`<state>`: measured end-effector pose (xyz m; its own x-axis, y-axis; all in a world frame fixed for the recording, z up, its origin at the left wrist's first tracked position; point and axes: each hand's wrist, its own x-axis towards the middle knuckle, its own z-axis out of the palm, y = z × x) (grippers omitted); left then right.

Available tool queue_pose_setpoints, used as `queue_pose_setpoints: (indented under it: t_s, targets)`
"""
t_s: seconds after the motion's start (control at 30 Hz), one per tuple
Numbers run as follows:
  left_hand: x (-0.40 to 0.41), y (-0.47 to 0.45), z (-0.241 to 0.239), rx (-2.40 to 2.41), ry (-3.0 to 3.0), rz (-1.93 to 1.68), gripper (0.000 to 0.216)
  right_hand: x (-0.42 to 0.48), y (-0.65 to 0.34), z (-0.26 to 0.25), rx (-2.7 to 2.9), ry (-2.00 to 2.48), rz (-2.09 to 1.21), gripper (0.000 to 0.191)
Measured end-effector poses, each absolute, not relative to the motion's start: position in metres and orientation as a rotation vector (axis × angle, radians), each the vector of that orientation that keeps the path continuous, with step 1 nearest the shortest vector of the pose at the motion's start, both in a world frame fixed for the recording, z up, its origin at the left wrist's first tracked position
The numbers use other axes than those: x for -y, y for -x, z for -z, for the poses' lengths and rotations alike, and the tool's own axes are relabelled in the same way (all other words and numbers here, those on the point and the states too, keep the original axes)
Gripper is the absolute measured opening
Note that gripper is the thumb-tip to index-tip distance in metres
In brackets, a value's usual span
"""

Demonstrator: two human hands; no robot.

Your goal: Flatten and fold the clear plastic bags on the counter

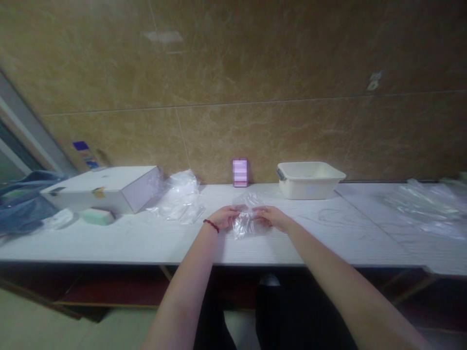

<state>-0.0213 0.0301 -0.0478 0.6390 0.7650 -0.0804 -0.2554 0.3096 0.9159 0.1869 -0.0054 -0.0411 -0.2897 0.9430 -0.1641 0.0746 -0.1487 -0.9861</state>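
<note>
1. A clear, crinkled plastic bag (242, 227) is pinched by the left hand (224, 217) and the right hand (273, 217), fingers nearly closed on its film.
2. Beneath the grip, a pale, wood-grained tabletop (310, 250) is seen (contact with the bag cannot be told).
3. Beyond, a flat, upright phone (240, 173) is leaned against marbled wall (219, 136).
4. Right of the grip, a smooth cream tub (306, 191) is set; left, glossy bags (181, 192) are heaped.

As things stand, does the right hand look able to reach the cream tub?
Probably yes: the cream tub stands beyond the right hand and to its right, with no object showing between them. The hand is at the clear plastic, so it would likely have to leave that first.
</note>
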Motion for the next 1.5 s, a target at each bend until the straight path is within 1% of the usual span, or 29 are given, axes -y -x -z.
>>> queue_pose_setpoints:
  t_s: [0.2,0.27,0.4,0.5,0.57,0.63,0.7,0.77,0.83,0.93,1.0,1.07,1.13,1.27,1.4,1.5]
  targets:
    - [-0.026,0.022,0.041,-0.494,-1.098,-0.814,0.038,0.001,-0.184,0.047,1.389,1.189,-1.428,0.029]
    - [-0.027,0.021,0.042,-0.487,-1.103,-0.786,0.038,-0.002,-0.184,0.049,1.35,1.178,-1.404,0.027]
    - [-0.032,0.02,0.048,-0.56,-1.084,-0.731,0.032,-0.004,-0.185,0.051,1.301,1.159,-1.393,0.026]
    - [-0.035,0.018,0.052,-0.641,-1.065,-0.79,0.024,-0.003,-0.185,0.049,1.276,1.158,-1.419,0.026]
    - [-0.035,0.018,0.052,-0.669,-1.057,-0.851,0.024,-0.001,-0.184,0.046,1.254,1.161,-1.467,0.027]
    - [-0.034,0.018,0.05,-0.665,-1.059,-0.891,0.027,0.0,-0.184,0.045,1.248,1.167,-1.501,0.027]
    - [-0.032,0.018,0.049,-0.636,-1.062,-0.892,0.036,0.001,-0.183,0.045,1.26,1.17,-1.494,0.027]
    - [-0.03,0.019,0.049,-0.613,-1.061,-0.859,0.044,0.0,-0.183,0.046,1.261,1.149,-1.469,0.026]
    - [-0.03,0.02,0.05,-0.608,-1.055,-0.813,0.046,-0.002,-0.182,0.048,1.241,1.112,-1.46,0.024]
    - [-0.034,0.02,0.055,-0.643,-1.059,-0.812,0.035,-0.004,-0.181,0.05,1.205,1.109,-1.444,0.023]
    - [-0.037,0.02,0.057,-0.665,-1.07,-0.885,0.025,-0.004,-0.181,0.05,1.197,1.133,-1.417,0.022]
    - [-0.039,0.019,0.058,-0.684,-1.079,-0.94,0.021,-0.002,-0.182,0.049,1.208,1.141,-1.407,0.02]
    - [-0.041,0.019,0.057,-0.701,-1.079,-0.942,0.022,0.0,-0.182,0.047,1.215,1.122,-1.415,0.018]
    - [-0.038,0.021,0.051,-0.687,-1.019,-0.883,0.038,0.001,-0.182,0.046,1.188,1.091,-1.404,0.01]
    - [-0.033,0.026,0.043,-0.576,-0.877,-0.772,0.031,-0.001,-0.182,0.05,1.229,1.076,-1.372,0.007]
    - [-0.034,0.026,0.041,-0.531,-0.812,-0.717,0.031,-0.002,-0.182,0.051,1.222,1.042,-1.382,0.007]
